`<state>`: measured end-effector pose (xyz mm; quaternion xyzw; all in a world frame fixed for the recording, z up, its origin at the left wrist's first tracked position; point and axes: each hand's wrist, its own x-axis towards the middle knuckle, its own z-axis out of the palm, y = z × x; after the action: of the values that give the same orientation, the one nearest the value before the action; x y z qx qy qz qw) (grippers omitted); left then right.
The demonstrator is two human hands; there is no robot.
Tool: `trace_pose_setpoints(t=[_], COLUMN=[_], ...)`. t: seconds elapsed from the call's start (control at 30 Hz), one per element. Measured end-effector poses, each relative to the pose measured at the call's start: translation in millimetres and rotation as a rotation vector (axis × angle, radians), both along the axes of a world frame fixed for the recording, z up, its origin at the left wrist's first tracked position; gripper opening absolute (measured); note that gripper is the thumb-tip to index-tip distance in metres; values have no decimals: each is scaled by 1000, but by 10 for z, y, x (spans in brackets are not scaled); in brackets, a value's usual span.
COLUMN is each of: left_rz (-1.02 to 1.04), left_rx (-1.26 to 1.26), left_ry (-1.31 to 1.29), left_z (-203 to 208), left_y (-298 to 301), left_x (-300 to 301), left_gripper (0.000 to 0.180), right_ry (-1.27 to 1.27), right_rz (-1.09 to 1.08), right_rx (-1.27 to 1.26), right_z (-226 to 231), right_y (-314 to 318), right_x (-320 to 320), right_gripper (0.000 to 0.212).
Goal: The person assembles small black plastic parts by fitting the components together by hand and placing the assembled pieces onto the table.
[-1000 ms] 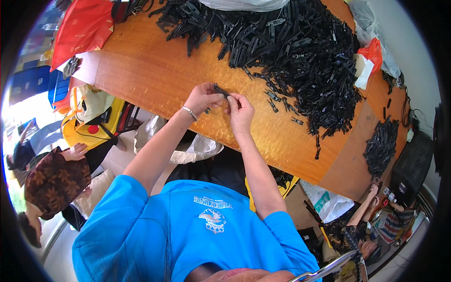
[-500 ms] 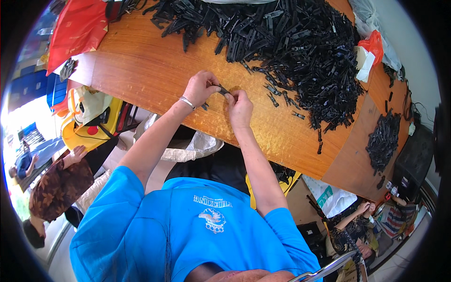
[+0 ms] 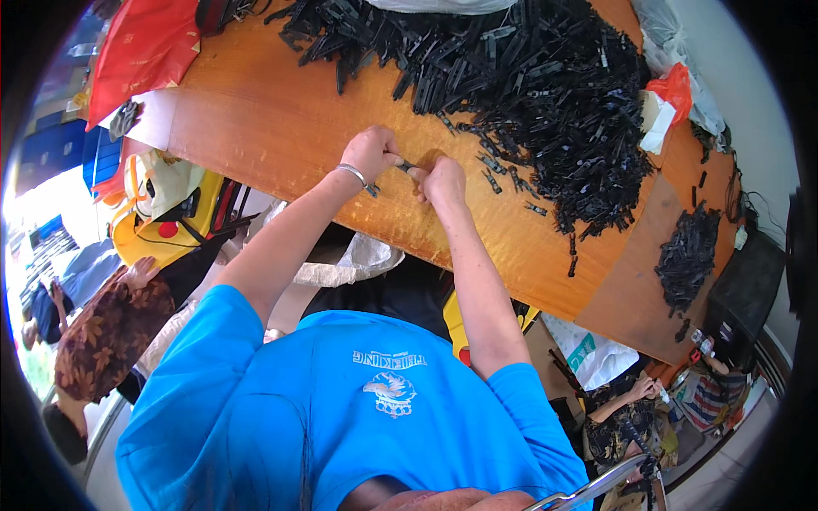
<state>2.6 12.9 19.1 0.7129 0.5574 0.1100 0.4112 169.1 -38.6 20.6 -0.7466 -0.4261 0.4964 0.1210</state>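
Worktop [image 3: 281, 128], frame centre: left hand [image 3: 371, 153] and right hand [image 3: 441, 180] both pinch one black strip [image 3: 407, 166]; black pile [image 3: 545, 94] upper right.

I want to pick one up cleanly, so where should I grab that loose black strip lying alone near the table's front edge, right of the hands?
Take the black strip across its narrow width, near the middle, coming straight down from above. It lies flat on bare table, apart from the big pile, so both long sides look free. Its far end points toward the pile; probably pinch with the right hand, which is nearer.
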Motion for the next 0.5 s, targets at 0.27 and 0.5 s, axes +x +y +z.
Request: trace_pose_setpoints(t=[0.27, 0.5], left_rz=[42, -73], left_rx=[-66, -295], left_ry=[136, -19], left_z=[-22, 234], left_y=[-256, -341], left_x=[-90, -243], left_gripper=[24, 24], right_ry=[123, 478], right_rz=[23, -187], right_rx=[46, 202], right_z=[94, -81], right_y=[-152, -463], right_x=[33, -131], right_gripper=[18, 14])
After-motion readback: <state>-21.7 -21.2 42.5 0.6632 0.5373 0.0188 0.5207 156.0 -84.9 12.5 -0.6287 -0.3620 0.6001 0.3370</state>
